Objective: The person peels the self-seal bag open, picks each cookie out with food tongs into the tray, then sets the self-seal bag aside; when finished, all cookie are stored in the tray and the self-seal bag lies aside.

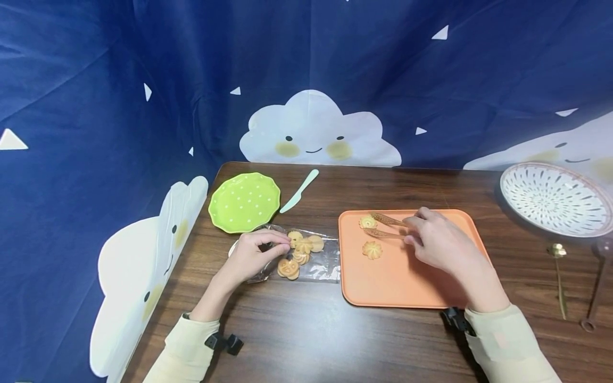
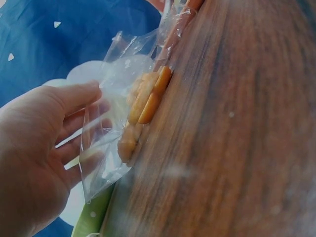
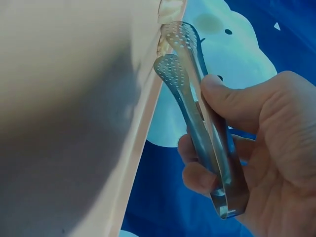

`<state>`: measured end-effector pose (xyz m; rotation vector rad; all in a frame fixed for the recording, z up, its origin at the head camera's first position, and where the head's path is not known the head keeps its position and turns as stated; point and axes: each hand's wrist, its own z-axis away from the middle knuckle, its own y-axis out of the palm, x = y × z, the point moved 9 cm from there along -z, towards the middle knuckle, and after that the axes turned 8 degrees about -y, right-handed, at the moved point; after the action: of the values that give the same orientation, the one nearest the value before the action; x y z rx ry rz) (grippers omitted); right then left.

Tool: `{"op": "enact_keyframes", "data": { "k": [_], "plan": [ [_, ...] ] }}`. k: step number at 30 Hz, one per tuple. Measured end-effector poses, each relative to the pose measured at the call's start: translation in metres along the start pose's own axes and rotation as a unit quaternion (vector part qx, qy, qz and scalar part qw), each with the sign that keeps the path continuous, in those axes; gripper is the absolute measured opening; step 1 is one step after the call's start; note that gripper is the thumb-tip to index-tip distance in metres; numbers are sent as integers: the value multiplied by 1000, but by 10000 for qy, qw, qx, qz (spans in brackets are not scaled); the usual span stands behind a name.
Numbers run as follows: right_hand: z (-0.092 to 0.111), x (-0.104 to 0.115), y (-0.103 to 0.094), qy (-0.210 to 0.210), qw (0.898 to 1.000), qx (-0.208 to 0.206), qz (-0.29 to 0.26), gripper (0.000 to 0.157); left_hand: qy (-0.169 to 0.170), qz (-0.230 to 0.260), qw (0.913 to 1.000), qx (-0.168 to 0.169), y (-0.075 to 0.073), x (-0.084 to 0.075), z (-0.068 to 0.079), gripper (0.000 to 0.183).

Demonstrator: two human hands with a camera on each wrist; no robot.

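Note:
At the mouth of a clear plastic bag, my left hand touches the film. Its fingers show through the plastic, fairly straight and slightly spread. Several cookies sit in or on this bag; which cannot be told for each. My right hand grips metal tongs with perforated tips. Above the orange tray, the tong tips stand apart at a flower-shaped cookie. Whether they touch it is unclear. A second flower-shaped cookie lies on the tray in front of it.
Behind the bag is a green dotted plate, with a pale green knife beside it. Over on the right stand a large patterned plate, a gold spoon and a long dark utensil. A blue cloth backdrop hangs behind the table.

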<state>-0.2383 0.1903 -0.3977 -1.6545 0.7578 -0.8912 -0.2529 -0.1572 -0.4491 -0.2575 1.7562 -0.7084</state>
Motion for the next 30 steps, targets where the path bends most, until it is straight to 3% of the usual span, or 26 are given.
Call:
{"op": "enact_keyframes", "data": {
  "k": [5, 11, 17, 24, 30],
  "plan": [
    [3, 0, -12, 40, 10000, -56, -67, 37, -5, 26, 10000, -8, 0, -1, 0, 15],
    [5, 14, -26, -257, 9983, -494, -183, 28, -53, 63, 10000, -23, 0, 0, 0, 15],
    [-3, 49, -12, -777, 9949, -291, -565, 16, -140, 21, 9999, -44, -1, 0, 1, 14],
    [-10, 72, 7, -815, 9962, 90, -291, 17, -261, -30, 9996, 55, 0, 3, 0, 20],
    [-15, 88, 20, -1017, 9947, -148, -102, 19, -344, 73, 9993, 82, 0, 4, 1, 22]
  ]
}}
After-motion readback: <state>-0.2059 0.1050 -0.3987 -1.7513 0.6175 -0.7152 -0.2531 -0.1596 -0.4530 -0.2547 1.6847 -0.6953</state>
